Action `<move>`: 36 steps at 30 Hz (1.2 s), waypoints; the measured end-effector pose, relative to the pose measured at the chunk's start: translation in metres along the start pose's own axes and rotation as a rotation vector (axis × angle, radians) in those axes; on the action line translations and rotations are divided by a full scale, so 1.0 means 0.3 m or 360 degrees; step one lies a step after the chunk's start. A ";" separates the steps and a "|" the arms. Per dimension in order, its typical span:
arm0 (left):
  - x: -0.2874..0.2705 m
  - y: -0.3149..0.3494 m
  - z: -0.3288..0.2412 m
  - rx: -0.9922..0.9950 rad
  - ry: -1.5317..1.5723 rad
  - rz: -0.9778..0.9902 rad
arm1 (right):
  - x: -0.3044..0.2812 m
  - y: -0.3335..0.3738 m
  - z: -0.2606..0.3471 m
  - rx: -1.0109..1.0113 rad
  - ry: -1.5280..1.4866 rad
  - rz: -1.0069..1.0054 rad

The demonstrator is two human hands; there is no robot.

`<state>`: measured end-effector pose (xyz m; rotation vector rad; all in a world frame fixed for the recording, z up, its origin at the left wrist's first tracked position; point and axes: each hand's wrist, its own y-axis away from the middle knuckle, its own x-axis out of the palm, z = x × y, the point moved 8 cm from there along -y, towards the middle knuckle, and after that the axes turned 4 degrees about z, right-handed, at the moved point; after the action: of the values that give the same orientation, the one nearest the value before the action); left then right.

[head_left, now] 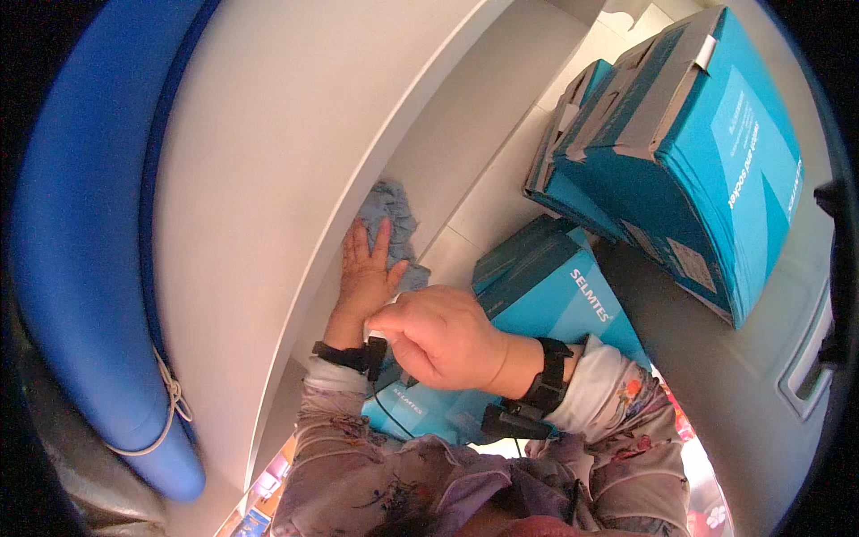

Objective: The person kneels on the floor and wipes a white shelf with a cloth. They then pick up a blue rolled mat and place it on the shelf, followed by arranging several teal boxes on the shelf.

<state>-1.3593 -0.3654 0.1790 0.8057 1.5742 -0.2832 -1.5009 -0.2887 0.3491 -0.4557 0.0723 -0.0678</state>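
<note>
My left hand (365, 268) lies flat with its fingers spread, pressing on a crumpled blue-grey cloth (390, 213). The cloth rests on the pale shelf surface (447, 143), close to the white panel's edge. My right hand (447, 336) is closed in a fist just beside my left wrist. A small white bit shows under its fingers, but what it holds is hidden. Both wrists wear black bands with small devices and a thin cable.
Teal cartons (564, 295) stand below and right of my right hand. A larger, worn teal carton (734, 179) sits at the right, next to a grey plastic surface (778, 358). The white panel (259, 161) runs along the left, with a long blue roll (98, 224) tied with cord beyond it.
</note>
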 end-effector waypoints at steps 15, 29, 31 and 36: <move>-0.165 -1.020 -0.335 0.0166 0.0068 -0.0153 | -0.025 -0.019 0.023 -0.0005 0.0018 -0.0021; -0.158 -0.766 -0.284 0.0413 -0.0153 -0.0044 | -0.059 -0.018 0.047 0.0085 -0.0002 0.0094; -0.194 -0.848 -0.215 0.0268 -0.0193 -0.0156 | -0.063 -0.021 0.054 0.0044 -0.0054 0.0019; -0.230 -1.152 -0.196 0.0075 -0.0140 -0.0282 | -0.068 -0.028 0.036 0.0114 -0.0078 0.0021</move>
<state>-1.6264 -0.6020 0.1619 0.6817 1.5625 -0.4798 -1.5206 -0.2898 0.3637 -0.3848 0.0243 -0.0463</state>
